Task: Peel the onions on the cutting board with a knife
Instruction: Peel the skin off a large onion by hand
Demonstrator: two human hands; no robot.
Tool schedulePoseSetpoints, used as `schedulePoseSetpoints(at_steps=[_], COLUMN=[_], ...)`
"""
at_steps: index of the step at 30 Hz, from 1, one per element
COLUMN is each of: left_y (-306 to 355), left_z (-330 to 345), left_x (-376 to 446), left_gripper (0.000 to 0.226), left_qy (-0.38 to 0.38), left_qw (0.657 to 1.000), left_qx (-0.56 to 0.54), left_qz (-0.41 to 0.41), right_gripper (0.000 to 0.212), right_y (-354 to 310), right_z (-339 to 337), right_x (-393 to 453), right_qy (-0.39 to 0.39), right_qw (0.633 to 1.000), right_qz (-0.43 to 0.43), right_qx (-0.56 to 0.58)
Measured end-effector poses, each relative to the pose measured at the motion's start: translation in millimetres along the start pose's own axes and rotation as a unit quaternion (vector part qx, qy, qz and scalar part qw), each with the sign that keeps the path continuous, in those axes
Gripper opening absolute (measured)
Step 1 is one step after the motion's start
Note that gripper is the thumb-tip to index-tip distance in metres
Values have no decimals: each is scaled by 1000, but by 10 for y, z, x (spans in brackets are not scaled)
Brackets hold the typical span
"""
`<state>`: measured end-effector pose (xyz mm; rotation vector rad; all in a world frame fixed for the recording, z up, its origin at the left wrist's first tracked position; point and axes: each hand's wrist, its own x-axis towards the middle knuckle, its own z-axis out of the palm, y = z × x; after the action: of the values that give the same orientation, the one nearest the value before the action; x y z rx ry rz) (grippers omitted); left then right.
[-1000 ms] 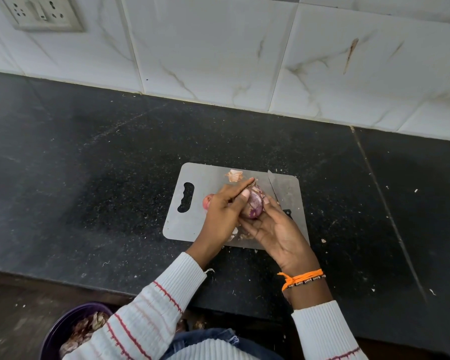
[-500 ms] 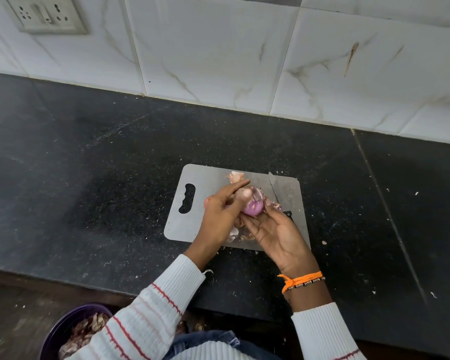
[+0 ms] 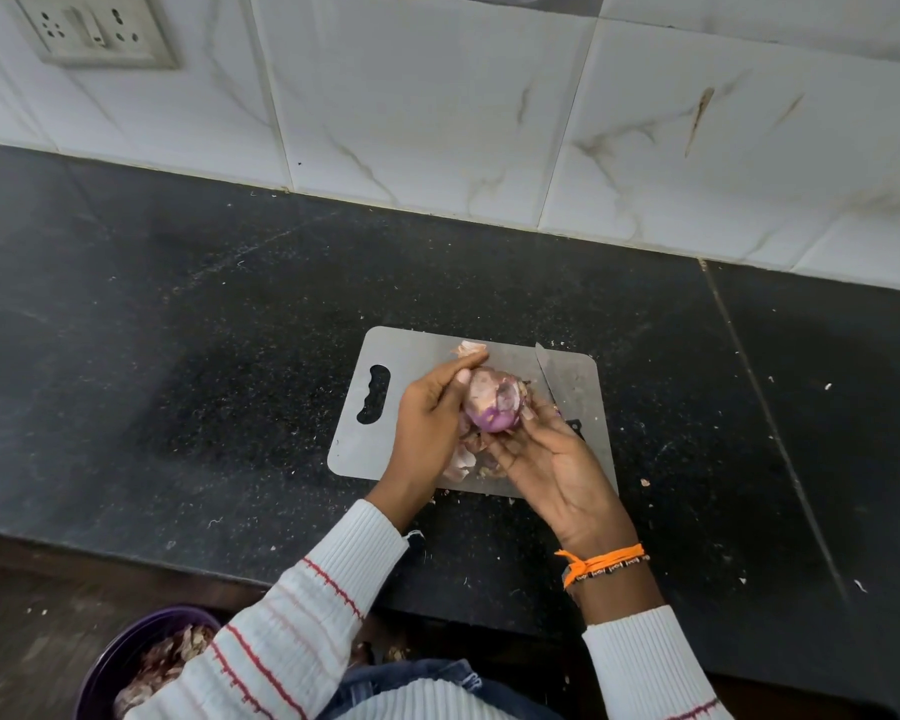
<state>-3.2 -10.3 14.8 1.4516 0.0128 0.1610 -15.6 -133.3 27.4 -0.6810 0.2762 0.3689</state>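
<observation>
Purple bowl (image 3: 126, 662) at lower left, below bench (image 3: 178, 356) edge, holds onion skins. Onion (image 3: 494, 407), half peeled, held over grey board (image 3: 411, 350) on bench. Left hand (image 3: 427, 423) grip curled round onion's left side, forefinger over top. Right hand (image 3: 552, 459) palm up, fingertips pinching onion's right side. Knife (image 3: 549, 376) lies on board behind right hand. Loose skins (image 3: 461, 462) on board under hands.

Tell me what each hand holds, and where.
Left hand grips the onion on its left side; right hand cradles its underside and right. The knife lies unheld.
</observation>
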Motion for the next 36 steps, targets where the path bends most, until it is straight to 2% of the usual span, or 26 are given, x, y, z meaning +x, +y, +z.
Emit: schedulePoseSetpoints(at_steps=[3,7,9,13,15,18,21,26,33,36], left_y=[12,42,30,-9,-15,-18,-6,1,-11,-21], left_z=[0,29,46,26,7,-5,-2,-2,-54,-55], left_x=[-31,-101,-120,-124,-125,-117,-124,-137,-130,-116], left_gripper=[30,32,36,43,45,49,49,49,48,47], left_qy=[19,-60,-72,-84,-80,-79,-90,-93,-100,-104], left_qw=[997,994,995,996,996,996,994,993,989,986], left_qx=[-63,-59,-31,7,17,30,54,78,112,129], left_qz=[-39,-74,-57,-25,-22,-22,-12,-7,4,4], right_gripper=[43,55,55,40,35,23,9,14,14,17], right_y=[-6,25,23,-49,-66,-64,-41,-31,-60,-52], right_z=[4,-5,-13,-43,-76,-120,-93,-94,-160,-144], right_x=[-7,11,15,-47,-55,-33,-31,-25,-21,-16], right_qy=[-33,-43,-47,-23,15,99,74,60,20,37], right_qw=[999,999,996,972,935,839,743,628,512,501], right_qz=[-15,-32,-50,-105,-153,-297,-420,-502,-547,-550], right_qx=[7,-2,-62,-211,-319,-445,-516,-591,-662,-668])
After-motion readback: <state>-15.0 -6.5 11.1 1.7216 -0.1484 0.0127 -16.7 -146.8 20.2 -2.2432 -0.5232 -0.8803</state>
